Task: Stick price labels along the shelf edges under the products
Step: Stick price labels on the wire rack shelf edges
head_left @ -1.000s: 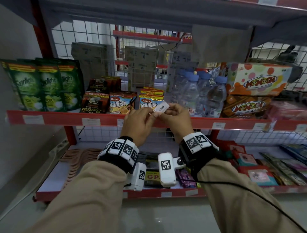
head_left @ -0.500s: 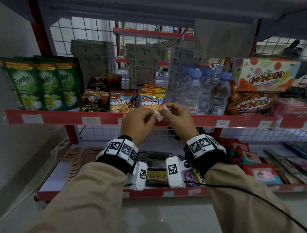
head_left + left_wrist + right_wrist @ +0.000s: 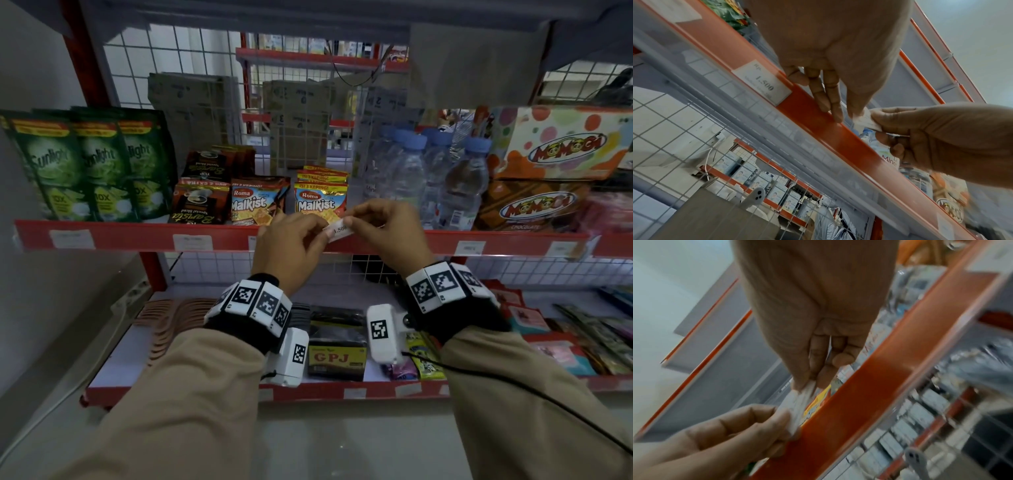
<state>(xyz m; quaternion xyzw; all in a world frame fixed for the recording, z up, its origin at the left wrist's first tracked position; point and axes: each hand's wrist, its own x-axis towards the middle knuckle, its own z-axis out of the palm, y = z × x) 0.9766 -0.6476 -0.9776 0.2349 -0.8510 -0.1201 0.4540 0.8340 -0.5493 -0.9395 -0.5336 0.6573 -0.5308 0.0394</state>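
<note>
Now both hands pinch price label (image 3: 340, 230) between them, seemingly just off shelf edge (image 3: 442, 242).

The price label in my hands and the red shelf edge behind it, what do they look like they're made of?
The price label looks like thin matte white paper: it bends between the left hand and right hand and carries printed digits. The shelf edge looks like red painted metal or plastic behind a clear glossy strip; which one I can't tell.

Glossy red shelf edge (image 3: 376, 241), paper label (image 3: 339, 230)
</note>
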